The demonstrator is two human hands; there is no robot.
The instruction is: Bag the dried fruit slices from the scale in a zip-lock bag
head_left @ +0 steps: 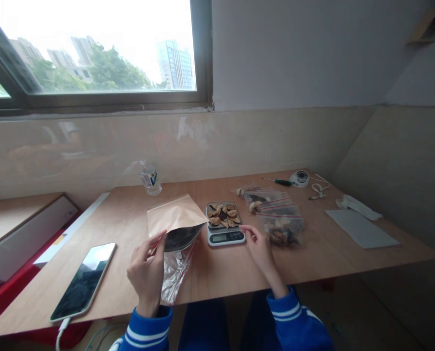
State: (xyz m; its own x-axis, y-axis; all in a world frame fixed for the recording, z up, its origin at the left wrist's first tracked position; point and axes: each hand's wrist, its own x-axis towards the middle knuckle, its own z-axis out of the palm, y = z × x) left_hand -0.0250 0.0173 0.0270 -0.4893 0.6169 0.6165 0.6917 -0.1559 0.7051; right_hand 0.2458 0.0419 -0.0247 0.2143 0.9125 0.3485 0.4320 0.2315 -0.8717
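Now, looking down from the head view: pinching the brown paper pouch (pixel 175 217) by its near left edge with the left hand (pixel 146 273), grip narrow and closed on the paper. Holding that pouch low over the middle of the table (pixel 330 253), tilted, with its dark open mouth turned toward the near edge. Lying partly under pouch and hand, reaching down to the near edge: a crumpled clear plastic bag (pixel 175 275).

Hovering with the right hand (pixel 261 248) at the near right corner of the kitchen scale (pixel 225 236), fingertips drawn close together just beside its front; grip narrow, though impossible to tell whether pinching anything. Sitting just right of the pouch's mouth, that scale, and carrying a heap of dried slices (pixel 223 215).

Resting just right of the scale: several filled zip bags (pixel 281 224). Lying toward the near left corner, plugged into a cable: a phone (pixel 84 280). Standing at the far edge, left of middle: a small bottle (pixel 150 179). Lying near the far right corner: a green-handled screwdriver (pixel 280 182). Lying flat near the right edge: a white sheet (pixel 361 228).
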